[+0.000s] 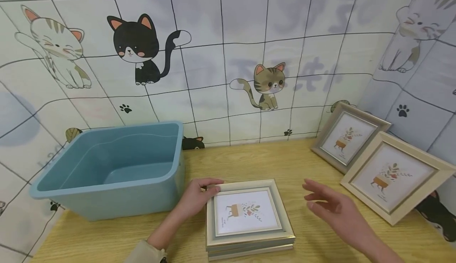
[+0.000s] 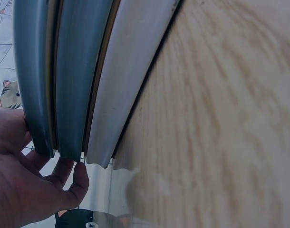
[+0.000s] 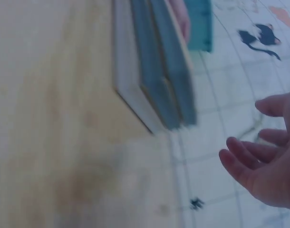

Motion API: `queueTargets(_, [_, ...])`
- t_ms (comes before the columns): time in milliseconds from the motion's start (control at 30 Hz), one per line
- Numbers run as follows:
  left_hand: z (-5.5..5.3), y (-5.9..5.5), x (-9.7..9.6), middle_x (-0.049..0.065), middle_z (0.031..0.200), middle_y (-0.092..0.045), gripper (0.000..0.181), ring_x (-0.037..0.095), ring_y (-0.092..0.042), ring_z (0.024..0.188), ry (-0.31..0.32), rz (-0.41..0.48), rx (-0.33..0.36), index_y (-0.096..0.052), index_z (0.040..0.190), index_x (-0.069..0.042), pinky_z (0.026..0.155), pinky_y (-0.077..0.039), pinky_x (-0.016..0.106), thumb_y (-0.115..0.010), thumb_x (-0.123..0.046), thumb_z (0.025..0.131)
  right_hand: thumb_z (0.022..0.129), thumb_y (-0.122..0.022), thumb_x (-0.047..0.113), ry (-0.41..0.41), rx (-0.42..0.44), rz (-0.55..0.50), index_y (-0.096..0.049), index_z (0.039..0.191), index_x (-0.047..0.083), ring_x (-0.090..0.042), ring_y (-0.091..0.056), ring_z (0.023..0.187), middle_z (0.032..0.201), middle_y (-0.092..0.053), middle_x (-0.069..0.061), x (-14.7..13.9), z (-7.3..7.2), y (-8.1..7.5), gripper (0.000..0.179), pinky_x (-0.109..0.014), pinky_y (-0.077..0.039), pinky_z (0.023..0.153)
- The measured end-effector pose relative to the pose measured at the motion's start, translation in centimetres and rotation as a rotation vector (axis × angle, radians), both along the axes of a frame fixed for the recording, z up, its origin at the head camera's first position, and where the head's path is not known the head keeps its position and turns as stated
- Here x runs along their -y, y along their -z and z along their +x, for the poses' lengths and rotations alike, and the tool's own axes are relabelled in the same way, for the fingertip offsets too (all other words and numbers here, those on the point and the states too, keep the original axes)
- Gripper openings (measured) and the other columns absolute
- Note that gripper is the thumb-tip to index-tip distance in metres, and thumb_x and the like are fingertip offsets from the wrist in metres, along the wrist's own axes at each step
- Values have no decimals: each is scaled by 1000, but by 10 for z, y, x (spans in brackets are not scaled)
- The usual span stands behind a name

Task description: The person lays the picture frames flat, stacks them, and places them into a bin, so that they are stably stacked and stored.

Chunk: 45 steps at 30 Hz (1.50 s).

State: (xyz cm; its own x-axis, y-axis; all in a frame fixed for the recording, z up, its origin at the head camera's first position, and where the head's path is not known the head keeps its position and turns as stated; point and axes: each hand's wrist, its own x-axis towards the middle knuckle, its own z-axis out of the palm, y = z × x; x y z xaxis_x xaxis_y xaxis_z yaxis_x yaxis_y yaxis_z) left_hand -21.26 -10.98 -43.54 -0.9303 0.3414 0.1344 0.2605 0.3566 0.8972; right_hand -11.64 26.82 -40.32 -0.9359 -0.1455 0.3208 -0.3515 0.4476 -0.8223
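Note:
A stack of three picture frames lies on the wooden table in the head view. The top picture frame (image 1: 246, 211) has a pale border and a print of a plant in an orange pot. My left hand (image 1: 200, 195) grips the stack's far left corner, thumb on top. The left wrist view shows the left hand's curled fingers (image 2: 78, 183) at the ends of the two blue-grey-sided frames (image 2: 81, 71), above the white-sided bottom frame (image 2: 121, 85). My right hand (image 1: 336, 211) hovers right of the stack, fingers loosely bent and holding nothing.
A blue plastic tub (image 1: 107, 195) stands left of the stack, against the cat-patterned wall covering (image 1: 206, 69). On the right, a silvery-brown picture frame (image 1: 347, 136) and a cream picture frame (image 1: 395, 176) stand propped up on the wooden table (image 1: 249, 156).

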Motion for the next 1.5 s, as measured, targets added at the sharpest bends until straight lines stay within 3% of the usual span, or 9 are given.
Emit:
queueTargets(167, [0,2,2,7,105,-74,26,16,-57,79,13,6,1,-75,122,-2,63,-48,28,-67,-14,100,98,-64,-6,25,-72,78,-50,151,5,2,-65,106,131,-62,23,-41,-2,-29,55,-17,-54,80])
queueTargets(367, [-1,2,2,8,108,-74,26,16,-58,80,16,3,5,-74,123,-3,64,-48,28,-67,-15,101,98,-66,-3,142,-118,191,-49,153,12,12,-61,103,128,-59,30,-81,0,-56,60,-10,-50,76])
queueTargets(600, [0,3,1,7,105,-74,26,17,-57,79,8,-3,-1,-74,123,-3,61,-47,28,-66,-14,101,98,-64,-6,259,-269,272,-46,156,13,21,-47,109,131,-47,37,-117,-6,-69,63,-1,-35,87])
queueTargets(733, [1,2,1,7,103,-73,26,18,-56,78,-1,-2,10,-74,123,-3,61,-46,28,-66,-14,101,103,-56,-4,316,-314,291,-38,160,17,24,-38,115,137,-41,38,-137,-10,-63,63,0,-23,94])
queueTargets(900, [4,-2,1,7,100,-74,28,16,-54,75,-13,23,19,-74,124,-2,59,-45,27,-67,-15,101,106,-54,2,456,-323,299,-35,161,20,27,-31,116,143,-37,38,-157,-15,-55,61,1,-22,96])
queueTargets(967, [4,-3,1,7,99,-73,28,15,-54,74,-14,32,25,-73,124,-2,58,-44,27,-67,-15,101,105,-55,1,493,-324,304,-35,161,20,26,-31,120,149,-38,30,-168,-18,-49,62,-1,-22,99])
queueTargets(1167, [2,1,1,6,98,-73,27,14,-53,72,-28,37,44,-75,123,-3,58,-43,26,-68,-16,100,104,-62,9,592,-295,399,-33,161,36,6,-27,145,162,-35,11,-241,-43,-6,69,-13,-18,113])
queueTargets(1300, [1,4,0,5,96,-71,27,12,-51,71,-44,40,53,-76,122,-5,59,-43,26,-68,-17,99,102,-66,17,627,-268,436,-31,160,41,-10,-29,150,163,-36,4,-281,-58,19,71,-16,-18,114])
queueTargets(1500, [0,4,0,6,100,-72,27,13,-48,70,-50,59,71,-75,122,-3,62,-43,27,-69,-16,99,105,-62,21,668,-216,480,-26,161,40,-33,-32,149,161,-37,-14,-283,-61,23,69,-16,-18,114])
